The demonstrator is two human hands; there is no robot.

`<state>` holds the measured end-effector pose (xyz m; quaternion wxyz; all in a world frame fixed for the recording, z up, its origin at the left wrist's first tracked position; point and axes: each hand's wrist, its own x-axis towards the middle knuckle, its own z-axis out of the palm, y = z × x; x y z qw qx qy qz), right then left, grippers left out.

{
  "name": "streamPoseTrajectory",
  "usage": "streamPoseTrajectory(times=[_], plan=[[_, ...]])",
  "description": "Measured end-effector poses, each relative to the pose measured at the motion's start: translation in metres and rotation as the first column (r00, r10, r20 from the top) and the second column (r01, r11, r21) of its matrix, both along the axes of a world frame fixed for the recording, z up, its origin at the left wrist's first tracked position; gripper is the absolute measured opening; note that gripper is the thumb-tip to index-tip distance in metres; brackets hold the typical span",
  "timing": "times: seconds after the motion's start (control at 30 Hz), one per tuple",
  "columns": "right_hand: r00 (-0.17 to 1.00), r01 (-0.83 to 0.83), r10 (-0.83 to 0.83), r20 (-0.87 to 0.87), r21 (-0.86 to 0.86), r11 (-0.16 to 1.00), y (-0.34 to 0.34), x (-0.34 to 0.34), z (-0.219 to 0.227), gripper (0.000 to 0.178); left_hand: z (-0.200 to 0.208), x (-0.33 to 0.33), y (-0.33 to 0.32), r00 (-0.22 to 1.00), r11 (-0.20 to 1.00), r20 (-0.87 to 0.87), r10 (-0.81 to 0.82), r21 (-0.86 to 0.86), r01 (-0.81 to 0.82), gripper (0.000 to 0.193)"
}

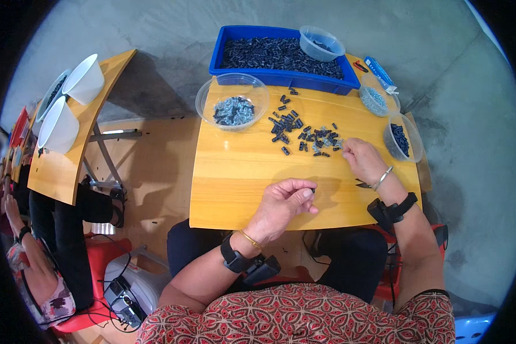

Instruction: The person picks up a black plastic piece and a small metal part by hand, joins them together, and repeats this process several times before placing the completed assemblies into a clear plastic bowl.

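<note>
My left hand (284, 207) is closed in a pinch above the near middle of the wooden table (235, 195). A small black plastic part (313, 190) shows at its fingertips. Farther right, my right hand (362, 159) reaches the right edge of a loose pile of black parts (286, 123) mixed with small clear pieces (330, 139). Its fingers are pressed together, and whatever they hold is too small to make out. Under the right wrist lies a dark pointed tool (362, 184), partly hidden.
A blue tray (292, 79) full of black parts stands at the back, a clear tub (321, 45) on it. Round tubs hold mixed pieces (233, 112), pale blue beads (374, 101) and black parts (400, 139). Another person's arm (37, 266) shows left, beside a table with white bowls (60, 126).
</note>
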<state>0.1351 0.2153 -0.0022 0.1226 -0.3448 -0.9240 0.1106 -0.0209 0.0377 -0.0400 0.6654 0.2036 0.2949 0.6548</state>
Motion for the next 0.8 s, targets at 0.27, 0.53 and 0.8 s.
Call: streamPoseTrajectory(times=[0.27, 0.53, 0.8], plan=[[0.919, -0.181, 0.029, -0.394, -0.356, 0.917, -0.048, -0.005, 0.032, 0.002, 0.0, 0.0, -0.001, 0.998, 0.997, 0.035, 0.051, 0.052, -0.053, 0.016], [0.812, -0.375, 0.055, -0.581, -0.447, 0.812, -0.086, -0.01, 0.035, 0.003, 0.0, 0.001, -0.004, 0.998, 0.994, 0.02, 0.056, 0.09, -0.057, 0.016], [0.805, -0.396, -0.028, -0.592, -0.572, 0.718, -0.092, -0.01, 0.03, 0.005, 0.007, 0.002, -0.009, 0.997, 0.994, -0.071, 0.013, 0.107, -0.005, 0.016]])
